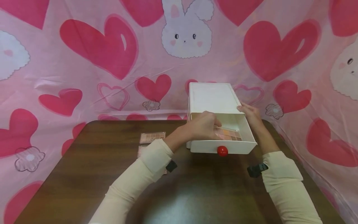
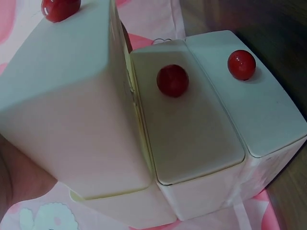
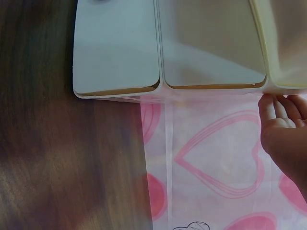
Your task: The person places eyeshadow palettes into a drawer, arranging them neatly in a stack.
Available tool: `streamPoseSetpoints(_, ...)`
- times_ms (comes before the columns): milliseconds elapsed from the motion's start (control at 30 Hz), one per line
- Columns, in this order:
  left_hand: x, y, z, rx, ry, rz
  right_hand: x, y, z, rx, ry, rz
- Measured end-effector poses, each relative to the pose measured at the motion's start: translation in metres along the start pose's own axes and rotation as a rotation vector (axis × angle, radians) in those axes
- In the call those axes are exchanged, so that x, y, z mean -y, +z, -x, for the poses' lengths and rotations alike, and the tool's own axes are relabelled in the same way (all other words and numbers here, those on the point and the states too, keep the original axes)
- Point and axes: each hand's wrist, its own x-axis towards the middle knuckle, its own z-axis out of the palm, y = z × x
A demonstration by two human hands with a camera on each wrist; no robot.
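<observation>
I see a white drawer unit (image 1: 213,98) at the back of the desk (image 1: 84,186), its top drawer (image 1: 223,146) pulled out toward me, red knob (image 1: 222,151) at the front. A palette (image 1: 227,133) of pink and tan shades lies inside the drawer, partly under my left hand (image 1: 202,127). That hand reaches over the drawer's left wall, fingers curled down onto the palette's near end; I read it as gripping the palette, though the contact itself is hidden. My right hand (image 1: 250,113) rests against the unit's right side, fingers straight and touching the edge of the top panel. Left wrist view shows three drawer fronts, each with a red knob. A second palette (image 1: 152,137) lies on the desk left of the unit, another just below it behind my left sleeve (image 1: 139,177). A heart-print cloth (image 1: 98,62) hangs behind.
</observation>
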Motion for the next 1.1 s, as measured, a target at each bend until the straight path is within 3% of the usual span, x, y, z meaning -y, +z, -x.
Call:
streamPoseSetpoints(167, -0.002, 0.001, -0.001, 0.021, -0.029, -0.033, 0.0, -0.001, 0.0, 0.003, 0.005, 0.01)
streamPoseSetpoints(600, -0.007, 0.0, 0.005, -0.026, -0.126, -0.091, -0.002, -0.003, 0.004, -0.017, 0.019, 0.042)
streamPoseSetpoints(767, -0.003, -0.009, 0.022, -0.043, -0.177, 0.027, -0.001, -0.002, 0.001, -0.01, 0.02, 0.051)
streamPoseSetpoints(967, 0.005, -0.016, 0.039, -0.092, -0.128, 0.14, 0.001, -0.002, -0.001, -0.003, 0.035, 0.022)
streamPoseSetpoints(1100, 0.011, -0.022, 0.051, -0.112, -0.135, 0.147, 0.003, -0.001, 0.0, -0.005, 0.024, 0.026)
